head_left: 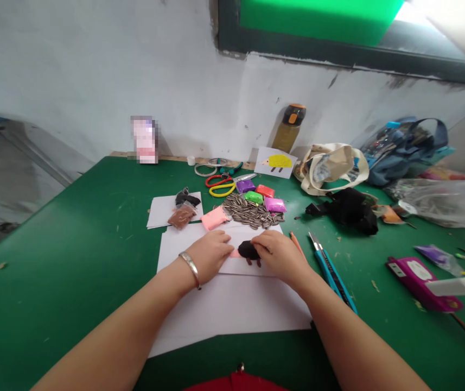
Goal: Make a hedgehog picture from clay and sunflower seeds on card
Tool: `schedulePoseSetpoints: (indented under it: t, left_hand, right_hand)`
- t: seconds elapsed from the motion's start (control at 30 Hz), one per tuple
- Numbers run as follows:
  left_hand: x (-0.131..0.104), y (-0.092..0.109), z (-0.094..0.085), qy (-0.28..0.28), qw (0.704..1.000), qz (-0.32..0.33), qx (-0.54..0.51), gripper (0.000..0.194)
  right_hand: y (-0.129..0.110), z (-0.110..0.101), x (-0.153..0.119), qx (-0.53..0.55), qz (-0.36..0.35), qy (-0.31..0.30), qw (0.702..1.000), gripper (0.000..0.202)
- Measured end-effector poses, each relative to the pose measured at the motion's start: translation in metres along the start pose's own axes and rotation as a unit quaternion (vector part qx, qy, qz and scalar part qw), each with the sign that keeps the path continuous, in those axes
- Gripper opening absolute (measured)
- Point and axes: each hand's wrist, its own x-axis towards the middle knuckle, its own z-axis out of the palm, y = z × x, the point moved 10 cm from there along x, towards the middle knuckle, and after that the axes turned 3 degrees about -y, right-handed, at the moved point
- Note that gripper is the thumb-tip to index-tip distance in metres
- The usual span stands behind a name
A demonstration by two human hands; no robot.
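Note:
A flattened black clay piece lies on a small white card, with a pink clay tip at its left and short brown clay legs below. My right hand is closed at the black clay's right edge, fingertips pressed on it and hiding that side. On the left, my left hand, with a silver bangle on the wrist, rests on the card. Its fingers are apart, and their tips touch or nearly touch the pink tip. White paper sheets lie underneath.
Behind the card are a pile of striped sunflower seeds, clay packets, scissors and a yellow hedgehog picture. A blue box cutter lies right of my right hand. Farther right are a black cloth bundle and a magenta glue gun.

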Motion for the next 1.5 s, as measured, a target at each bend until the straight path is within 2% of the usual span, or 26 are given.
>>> schedulePoseSetpoints:
  t: [0.23,0.67,0.83,0.93,1.03,1.13,1.2,1.27,1.37,1.43,1.5]
  left_hand:
    - [0.001,0.005,0.007,-0.009,1.0,0.019,0.009,0.026]
    - [0.002,0.01,0.002,0.008,1.0,0.024,-0.002,0.024]
    - [0.001,0.008,-0.007,0.037,0.999,0.015,-0.013,0.023]
    - [-0.004,0.002,-0.023,0.086,0.996,0.0,-0.007,0.023]
    - [-0.014,-0.017,-0.045,0.142,0.988,-0.057,0.011,0.023]
    - [-0.027,-0.052,-0.063,0.168,0.972,-0.156,0.051,0.028]
    - [-0.043,-0.081,-0.079,0.225,0.944,-0.231,0.067,0.027]
    - [-0.059,-0.112,-0.085,0.259,0.914,-0.304,0.074,0.027]
    - [-0.069,-0.146,-0.076,0.242,0.894,-0.369,0.076,0.033]
    - [-0.067,-0.158,-0.065,0.205,0.9,-0.378,0.074,0.035]
    - [-0.062,-0.16,-0.055,0.167,0.914,-0.364,0.059,0.033]
  right_hand:
    - [0.004,0.0,0.0,-0.02,0.007,-0.002,1.0,0.027]
    - [0.008,0.001,0.0,-0.034,0.006,-0.013,0.999,0.028]
    - [0.008,0.002,0.001,-0.032,0.007,-0.017,0.999,0.028]
    - [0.009,0.002,0.001,-0.026,0.009,-0.013,1.0,0.028]
    - [0.009,0.001,0.001,-0.025,0.022,-0.015,0.999,0.028]
    - [0.001,-0.004,0.006,-0.038,0.036,-0.029,0.998,0.028]
    - [-0.011,-0.011,0.015,-0.043,0.025,-0.026,0.998,0.027]
    - [-0.03,-0.016,0.032,-0.034,-0.009,-0.023,0.999,0.028]
    - [-0.053,-0.011,0.068,-0.018,-0.036,-0.024,0.999,0.03]
    - [-0.061,0.001,0.095,-0.01,-0.031,-0.038,0.999,0.027]
    - [-0.064,0.015,0.122,-0.018,-0.014,-0.046,0.999,0.024]
